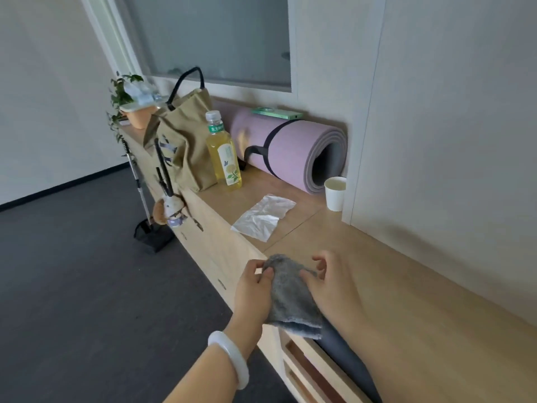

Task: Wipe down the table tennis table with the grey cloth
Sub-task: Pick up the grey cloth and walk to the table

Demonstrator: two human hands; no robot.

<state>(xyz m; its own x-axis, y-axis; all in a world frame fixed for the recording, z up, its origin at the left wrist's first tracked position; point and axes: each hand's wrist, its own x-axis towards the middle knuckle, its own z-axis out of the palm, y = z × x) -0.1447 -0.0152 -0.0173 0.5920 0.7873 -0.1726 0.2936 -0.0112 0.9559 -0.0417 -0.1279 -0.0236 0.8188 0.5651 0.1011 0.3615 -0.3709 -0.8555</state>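
Countertop (406, 271) open right; tissue (263, 218), cup (335, 193) ahead.

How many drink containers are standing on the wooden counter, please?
2: the yellow bottle stands beside the tan bag; the paper cup stands at the open end of the rolled mat. The bag may hide more.

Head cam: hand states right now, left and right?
Left hand: pinching the top left edge of the grey cloth.
Right hand: holding the cloth's right edge, thumb on it, fingers curled.
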